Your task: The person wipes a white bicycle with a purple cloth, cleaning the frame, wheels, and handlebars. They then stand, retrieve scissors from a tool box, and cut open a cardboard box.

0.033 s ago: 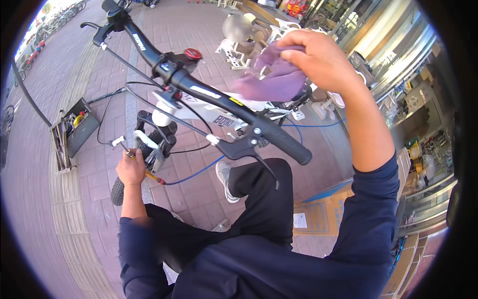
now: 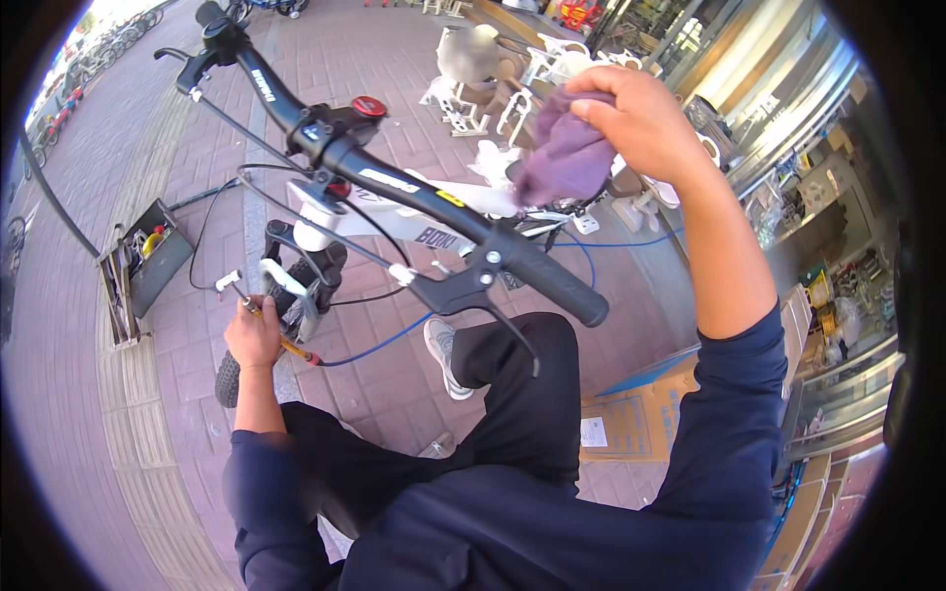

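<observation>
My left hand (image 2: pixel 253 330) is closed around an air blow gun (image 2: pixel 298 350) with a yellow handle and a thin metal tube. A blue hose (image 2: pixel 379 347) runs from its red end. Beside that hand are the front fork and black front tyre (image 2: pixel 228 379) of a white bicycle (image 2: pixel 394 229). Raised at the upper right, my right hand (image 2: pixel 641 118) grips a crumpled purple cloth (image 2: pixel 572 153). The cloth hangs over the bicycle's rear part and hides some of it; whether they touch, I cannot tell. The black handlebar (image 2: pixel 394 182) slants between my hands.
An open toolbox (image 2: pixel 163 256) stands on the paving at the left. A cardboard box (image 2: pixel 631 419) lies right of my knee. White-framed children's seats or ride-ons (image 2: pixel 478 94) stand at the back, and a cluttered shopfront (image 2: pixel 818 197) lines the right side.
The purple cloth and my right hand have shifted slightly right, away from the handlebar. The bicycle and my left hand sit slightly farther left in view. Both grips are unchanged.
</observation>
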